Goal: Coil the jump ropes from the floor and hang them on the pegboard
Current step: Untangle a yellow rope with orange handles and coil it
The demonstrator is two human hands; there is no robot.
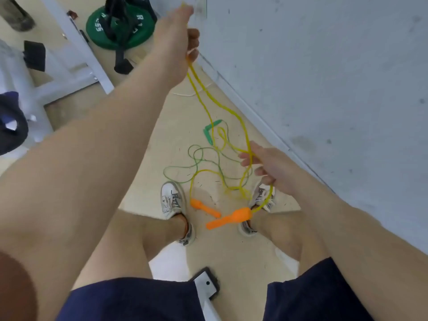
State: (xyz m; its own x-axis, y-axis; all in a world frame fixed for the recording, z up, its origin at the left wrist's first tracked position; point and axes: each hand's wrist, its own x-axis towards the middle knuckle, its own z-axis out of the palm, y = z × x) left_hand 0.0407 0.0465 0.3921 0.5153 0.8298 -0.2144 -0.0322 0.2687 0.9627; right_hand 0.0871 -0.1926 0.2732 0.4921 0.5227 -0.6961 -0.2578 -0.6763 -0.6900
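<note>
A grey wall (324, 66) fills the right of the frame, its base running diagonally from top centre to the right edge. The beige floor (148, 126) forms a narrow open strip between that edge and a white frame (76, 47) at upper left. One green plate (139, 33) lies on the floor at the top, left of centre.

There are two ropes. The yellow rope (234, 114) stretches from top centre down to right of centre. The green rope (176, 169) lies in loose loops on the floor at centre, near the wall base.

The left hand (178, 26), raised at top centre, grips the yellow rope in curled fingers. The right hand (268, 165), right of centre, holds the same rope, its lower fingers curled round it.

Two shoes (171, 198) stand below the loops. Two orange handles (229, 218) lie or hang between them; two green handles (212, 132) lie above the loops.
</note>
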